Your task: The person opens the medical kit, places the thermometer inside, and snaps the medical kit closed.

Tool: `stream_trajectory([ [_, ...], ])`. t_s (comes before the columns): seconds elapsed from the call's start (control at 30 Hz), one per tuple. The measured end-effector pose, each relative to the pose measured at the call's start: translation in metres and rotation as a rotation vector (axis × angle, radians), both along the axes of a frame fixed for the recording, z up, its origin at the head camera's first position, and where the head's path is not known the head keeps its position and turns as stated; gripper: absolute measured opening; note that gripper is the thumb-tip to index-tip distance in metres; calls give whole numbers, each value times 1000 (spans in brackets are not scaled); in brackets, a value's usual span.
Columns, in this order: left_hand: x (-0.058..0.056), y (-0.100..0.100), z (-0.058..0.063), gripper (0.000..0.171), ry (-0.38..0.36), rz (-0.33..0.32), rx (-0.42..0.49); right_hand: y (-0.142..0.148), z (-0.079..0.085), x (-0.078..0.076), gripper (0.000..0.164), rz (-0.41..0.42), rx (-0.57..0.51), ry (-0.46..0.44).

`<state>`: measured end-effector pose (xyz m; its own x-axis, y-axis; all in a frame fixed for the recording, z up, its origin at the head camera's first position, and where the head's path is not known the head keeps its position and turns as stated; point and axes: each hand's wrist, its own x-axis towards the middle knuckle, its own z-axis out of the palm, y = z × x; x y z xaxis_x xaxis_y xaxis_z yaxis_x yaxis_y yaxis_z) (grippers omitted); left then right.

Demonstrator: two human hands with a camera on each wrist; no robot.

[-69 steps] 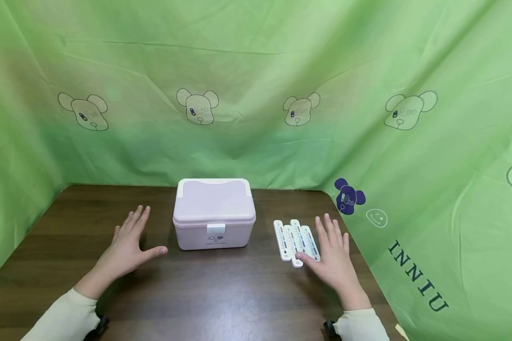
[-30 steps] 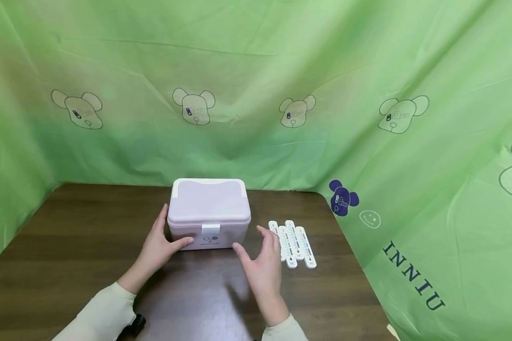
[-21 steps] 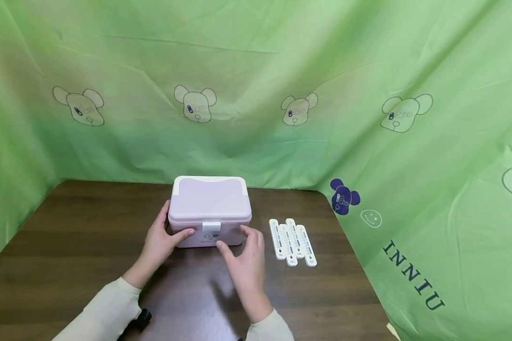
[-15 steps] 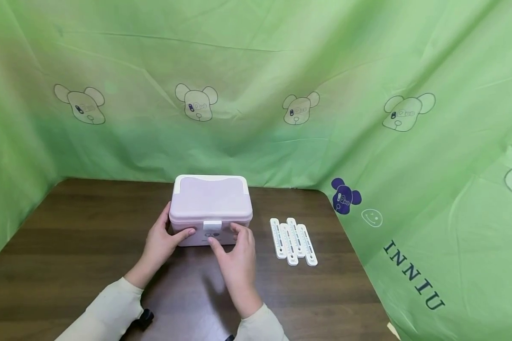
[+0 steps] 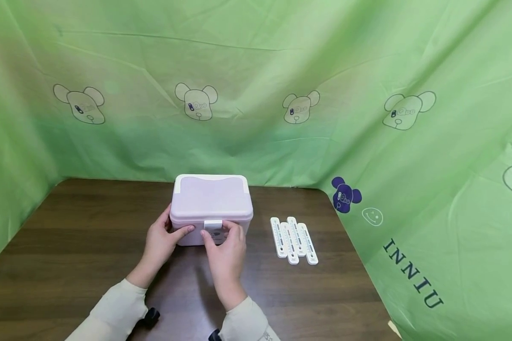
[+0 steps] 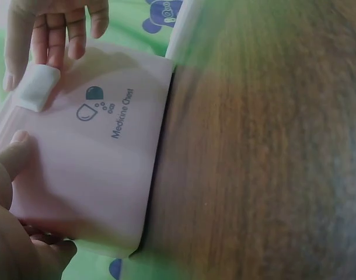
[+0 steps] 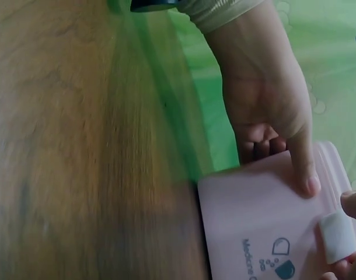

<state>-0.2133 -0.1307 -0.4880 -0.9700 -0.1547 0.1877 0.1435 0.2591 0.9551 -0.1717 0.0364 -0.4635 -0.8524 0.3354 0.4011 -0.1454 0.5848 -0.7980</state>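
A pale pink medicine chest [image 5: 211,196] stands closed on the table, its front marked "Medicine Chest" in the left wrist view. My left hand [image 5: 160,242] holds its left end, the thumb [image 6: 17,153] on the front face and the fingers round the side. In front of the chest, my right hand [image 5: 226,258] has thumb and fingers at either side of the white latch [image 6: 39,87]. Its fingertips touch the latch's edge in the left wrist view. Several white strip thermometers [image 5: 293,240] lie side by side, right of the chest.
The dark wooden table [image 5: 89,227] reaches back to a green cloth [image 5: 256,151] with bear-head prints. That cloth also hangs along the left and right sides. The chest stands near the table's back edge.
Both hands have come in from the sides to the chest. The left hand has taken hold of its left end; the right hand has moved left, away from the thermometers, to the latch.
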Motion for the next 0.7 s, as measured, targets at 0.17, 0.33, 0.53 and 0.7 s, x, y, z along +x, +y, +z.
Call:
stream_trajectory([
  [0.17,1,1,1,92,0,10,17,-7,-1,-3,58,-28,-59,-19],
  [0.33,4,3,-1,88,5,27,49,-14,-7,-8,59,-94,-29,24],
  [0.53,5,5,-2,84,23,42,80,-20,-14,-16,59,-175,2,93],
  [0.7,3,5,-2,82,37,46,79,-22,-14,-21,59,-209,11,130],
])
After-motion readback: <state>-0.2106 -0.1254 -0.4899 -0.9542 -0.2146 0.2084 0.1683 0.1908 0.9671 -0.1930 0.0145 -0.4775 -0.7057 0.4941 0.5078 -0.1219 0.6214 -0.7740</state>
